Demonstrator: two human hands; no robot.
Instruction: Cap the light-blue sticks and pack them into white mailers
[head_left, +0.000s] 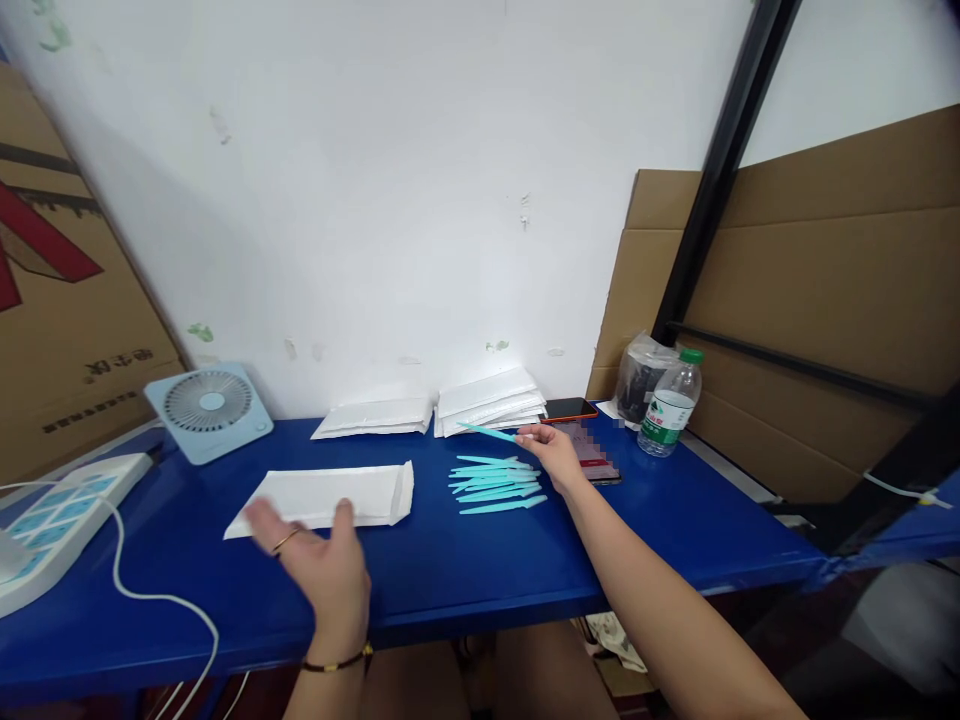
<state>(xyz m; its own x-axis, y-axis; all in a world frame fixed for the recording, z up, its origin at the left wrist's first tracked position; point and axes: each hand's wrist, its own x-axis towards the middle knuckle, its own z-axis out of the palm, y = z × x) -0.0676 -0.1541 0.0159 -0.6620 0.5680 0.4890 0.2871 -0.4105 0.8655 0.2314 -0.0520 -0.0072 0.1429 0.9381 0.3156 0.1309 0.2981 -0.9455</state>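
My right hand (pixel 551 452) pinches one slim turquoise knife-shaped stick (pixel 486 431) by its end, its tip pointing left. Just below lies a loose pile of the same turquoise sticks (pixel 495 482) on the blue table. My left hand (pixel 322 565) is open, fingers apart and slightly blurred, over the near edge of a white padded envelope (pixel 330 492); whether it touches the envelope I cannot tell. The envelope lies flat, with its flap end toward the right.
At the wall lie white envelopes (pixel 375 416) and another stack (pixel 491 397). Two phones (pixel 568 409) are behind my right hand. A water bottle (pixel 667 405) stands at the right, a small fan (pixel 211 405) at the left. A power strip (pixel 71 525) trails a white cable.
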